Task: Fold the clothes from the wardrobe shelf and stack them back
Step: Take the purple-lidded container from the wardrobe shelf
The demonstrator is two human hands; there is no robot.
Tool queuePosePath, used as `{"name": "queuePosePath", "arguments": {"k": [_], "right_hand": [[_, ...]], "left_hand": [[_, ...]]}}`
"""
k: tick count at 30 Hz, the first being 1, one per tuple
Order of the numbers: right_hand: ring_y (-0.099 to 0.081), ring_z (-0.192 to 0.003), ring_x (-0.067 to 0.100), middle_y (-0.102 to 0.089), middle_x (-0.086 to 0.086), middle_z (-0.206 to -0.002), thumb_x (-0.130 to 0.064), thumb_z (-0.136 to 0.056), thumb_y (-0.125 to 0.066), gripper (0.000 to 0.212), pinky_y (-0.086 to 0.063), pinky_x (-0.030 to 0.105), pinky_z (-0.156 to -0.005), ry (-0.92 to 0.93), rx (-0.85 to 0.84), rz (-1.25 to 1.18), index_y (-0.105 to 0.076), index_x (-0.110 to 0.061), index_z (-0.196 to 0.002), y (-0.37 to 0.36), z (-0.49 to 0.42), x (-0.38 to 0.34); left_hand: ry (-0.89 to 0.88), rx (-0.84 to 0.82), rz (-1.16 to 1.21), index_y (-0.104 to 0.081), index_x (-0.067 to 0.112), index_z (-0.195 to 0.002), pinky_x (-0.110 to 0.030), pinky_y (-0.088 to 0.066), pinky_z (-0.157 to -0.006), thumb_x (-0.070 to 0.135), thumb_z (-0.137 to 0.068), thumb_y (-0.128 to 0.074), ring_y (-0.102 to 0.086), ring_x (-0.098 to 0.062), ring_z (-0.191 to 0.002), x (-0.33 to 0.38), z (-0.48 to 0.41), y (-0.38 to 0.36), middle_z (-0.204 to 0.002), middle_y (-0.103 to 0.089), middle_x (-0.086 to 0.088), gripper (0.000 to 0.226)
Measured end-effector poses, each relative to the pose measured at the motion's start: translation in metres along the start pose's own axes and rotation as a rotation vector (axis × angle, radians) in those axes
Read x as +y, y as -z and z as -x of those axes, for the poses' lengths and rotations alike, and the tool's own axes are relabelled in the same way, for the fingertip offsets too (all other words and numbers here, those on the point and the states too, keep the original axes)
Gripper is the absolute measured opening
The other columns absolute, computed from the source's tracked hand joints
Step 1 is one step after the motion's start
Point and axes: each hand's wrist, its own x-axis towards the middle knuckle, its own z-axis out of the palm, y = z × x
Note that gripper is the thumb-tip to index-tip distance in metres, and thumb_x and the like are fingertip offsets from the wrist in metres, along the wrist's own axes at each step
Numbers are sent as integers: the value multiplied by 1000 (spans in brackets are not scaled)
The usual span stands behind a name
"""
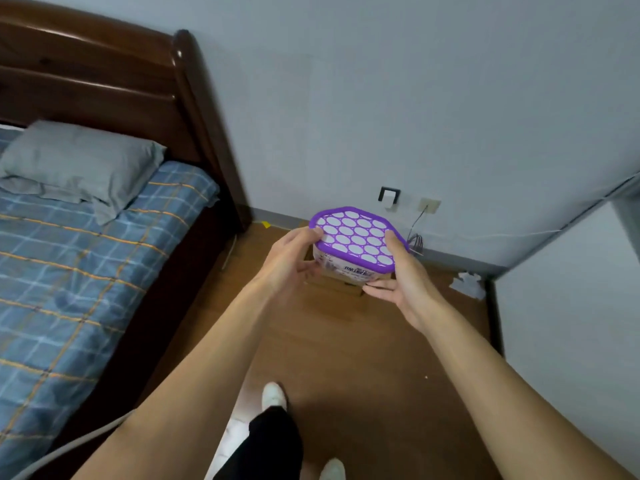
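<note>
- My left hand (289, 261) and right hand (405, 285) are both stretched out ahead of me, holding one white tub (349, 268) between them above the wooden floor (363, 341).
- The tub carries a purple grid lid (356, 235) with pale oval holes; it tilts so the lid faces me, and there is print on its side that I cannot read.
- Left hand: fingers curled round the tub's 9 o'clock side, thumb up against the lid's rim.
- Right hand: it cups the tub from 4 o'clock, thumb lying on the lid's 3 o'clock edge, the other fingers running under the base.
- No clothes and no wardrobe shelf show from my camera, so I cannot tell where the task's garments are.
- At 9 o'clock from the tub stands a bed (86, 271) with a blue plaid sheet, a grey pillow (79, 164) at its head and a dark wooden headboard (104, 74) behind.
- At 12 o'clock, low on the pale wall (381, 81), sit a dark socket (389, 194) and a lighter one (429, 204) with a thin cable hanging from it.
- At 3 o'clock, crumpled white paper (467, 284) lies on the floor beside a white panel (571, 289).
- At 6 o'clock I see a dark trouser leg (270, 441) and two white shoes (273, 394).
</note>
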Motion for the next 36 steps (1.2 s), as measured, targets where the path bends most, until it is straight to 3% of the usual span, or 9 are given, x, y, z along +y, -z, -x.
{"name": "queuePosePath", "arguments": {"k": [3,6,12,17,22,28,34,36], "right_hand": [[-76,-86,17,-77,-4,-98,-63,-86,-63,34,-62,33,-70,2,47,-48,-57,-34,-104,-12,-56,-14],[-75,-91,16,-76,-1,-106,-58,-87,-65,40,-62,32,-72,-7,72,-63,-59,-28,-113,-26,-116,-29],[-73,-98,14,-72,-1,-114,-54,-74,-71,50,-62,34,-77,-70,172,-177,-57,-28,-115,-62,-233,-48],[-68,-111,20,-69,2,-123,-42,-93,-64,49,-60,38,-87,-148,226,-240,-51,-18,-134,-73,-308,-55],[-68,-110,18,-68,2,-123,-41,-95,-60,48,-59,37,-89,-191,256,-173,-49,-19,-136,-60,-369,-51],[-71,-100,13,-70,-1,-116,-39,-96,-60,27,-60,27,-78,-215,240,-31,-58,-27,-120,-34,-462,-1],[-69,-98,13,-65,-6,-116,-40,-95,-62,30,-62,31,-77,-198,275,222,-54,-27,-122,-12,-560,87],[-69,-93,10,-63,-12,-109,-39,-96,-62,27,-61,25,-72,-218,274,238,-51,-29,-119,-4,-595,127]], "left_hand": [[16,-30,23,-61,21,-116,-28,-57,-70,58,-66,-70,-74,-19,-87,-3,-61,10,-103,-76,1,62],[58,-34,96,-60,17,-118,-32,-57,-75,47,-71,-71,-71,-24,-93,-2,-132,21,-108,-75,-6,57],[144,-94,54,-59,24,-105,-25,-50,-65,50,-64,-70,-69,-9,-85,3,-274,48,-96,-76,9,50],[211,-156,24,-56,25,-103,-27,-48,-69,51,-61,-70,-67,-13,-91,11,-359,57,-99,-73,8,51],[290,-191,48,-54,23,-102,-30,-55,-78,33,-72,-65,-69,-18,-98,-4,-424,49,-104,-72,3,34],[325,-110,9,-55,21,-103,-31,-57,-85,31,-70,-66,-71,-19,-101,-75,-502,42,-112,-70,-3,36],[395,-40,-91,-60,21,-101,-33,-59,-85,33,-71,-63,-72,-17,-97,-177,-585,44,-106,-72,-2,33],[418,-47,-128,-62,22,-104,-29,-59,-82,32,-73,-63,-73,-14,-94,-219,-614,46,-103,-72,1,32]]}}
